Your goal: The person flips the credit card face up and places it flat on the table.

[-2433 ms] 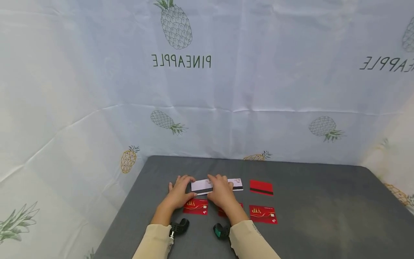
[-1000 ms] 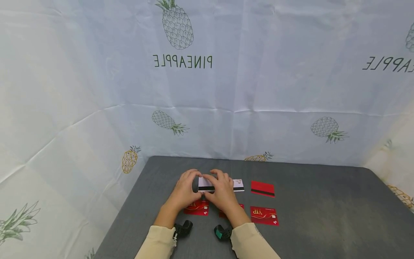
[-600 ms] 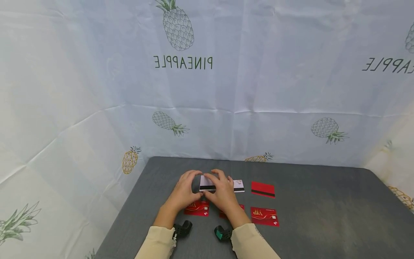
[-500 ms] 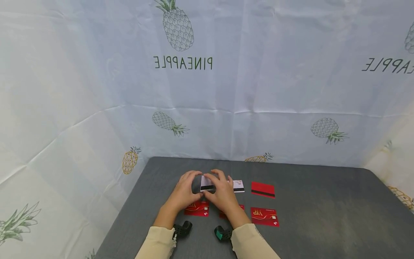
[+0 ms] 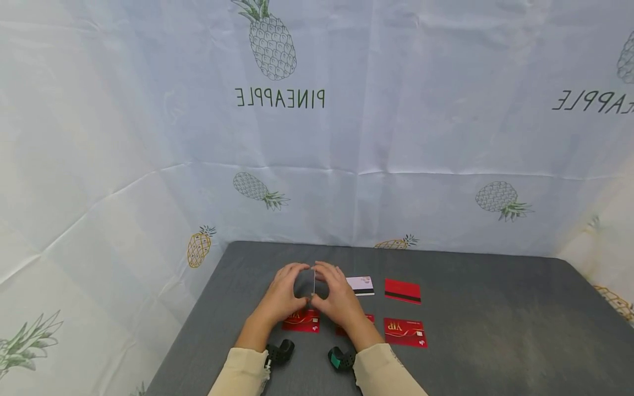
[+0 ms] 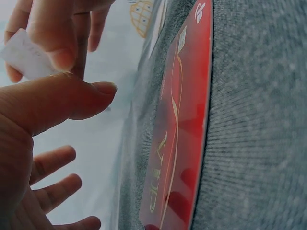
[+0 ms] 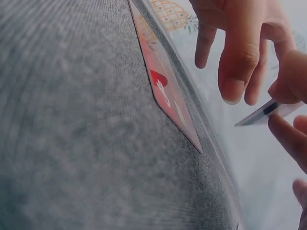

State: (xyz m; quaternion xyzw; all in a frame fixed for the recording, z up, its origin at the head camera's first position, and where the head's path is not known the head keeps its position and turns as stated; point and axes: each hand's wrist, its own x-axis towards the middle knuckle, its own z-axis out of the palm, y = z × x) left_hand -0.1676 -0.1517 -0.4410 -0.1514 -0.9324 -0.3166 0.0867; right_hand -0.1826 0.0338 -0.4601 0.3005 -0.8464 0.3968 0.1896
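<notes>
My right hand (image 5: 339, 291) pinches a white card (image 5: 314, 283) between thumb and fingers. The card stands edge-on to the head view, a thin upright line. A dark stripe shows on this card (image 7: 259, 116) in the right wrist view; its pale face (image 6: 25, 53) shows in the left wrist view. My left hand (image 5: 283, 291) curves close on the card's left side, thumb and fingers spread, its thumb tip apart from the card in the right wrist view. Below the left hand lies a red VIP card (image 6: 180, 115). Another white striped card (image 5: 361, 285) lies behind the right hand.
Right of the hands lie a red card (image 5: 403, 291) with a black stripe and a red VIP card (image 5: 405, 332). One more red card (image 5: 370, 318) is mostly hidden under the right forearm. The grey table (image 5: 495, 319) meets a pineapple-print curtain (image 5: 421, 137) at the back.
The left white card was lifted from the table between both hands. It has since turned from showing its striped face to edge-on. The other cards stay put.
</notes>
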